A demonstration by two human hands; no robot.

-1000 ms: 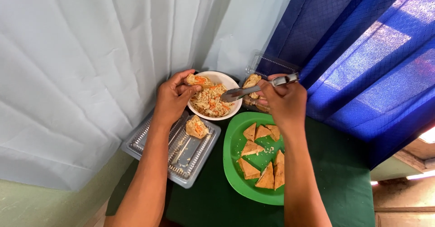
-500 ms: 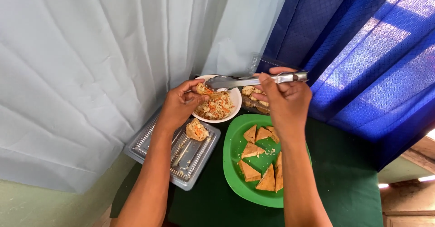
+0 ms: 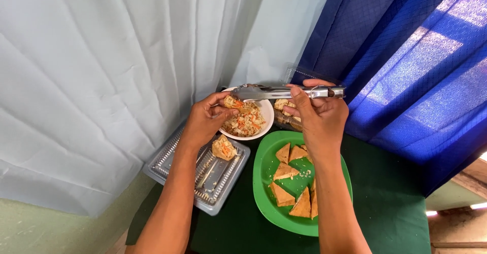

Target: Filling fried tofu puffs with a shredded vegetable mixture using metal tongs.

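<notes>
My left hand (image 3: 205, 118) holds a stuffed tofu piece (image 3: 234, 103) over the white bowl (image 3: 266, 118) of shredded vegetable filling. My right hand (image 3: 319, 117) grips metal tongs (image 3: 284, 92), held level with their tips at the tofu piece. Below the right hand is a green plate (image 3: 264, 193) with several fried tofu triangles. A clear plastic tray (image 3: 203, 178) at the left holds one filled tofu piece (image 3: 223, 148).
A dark green cloth (image 3: 385, 203) covers the table. A pale curtain (image 3: 127, 71) hangs behind at the left and a blue curtain (image 3: 406, 56) at the right. A clear container (image 3: 285, 113) of more tofu stands behind the bowl.
The tongs have risen from the bowl and turned level, their tips now at the tofu piece in my left hand. The left hand has shifted slightly upward.
</notes>
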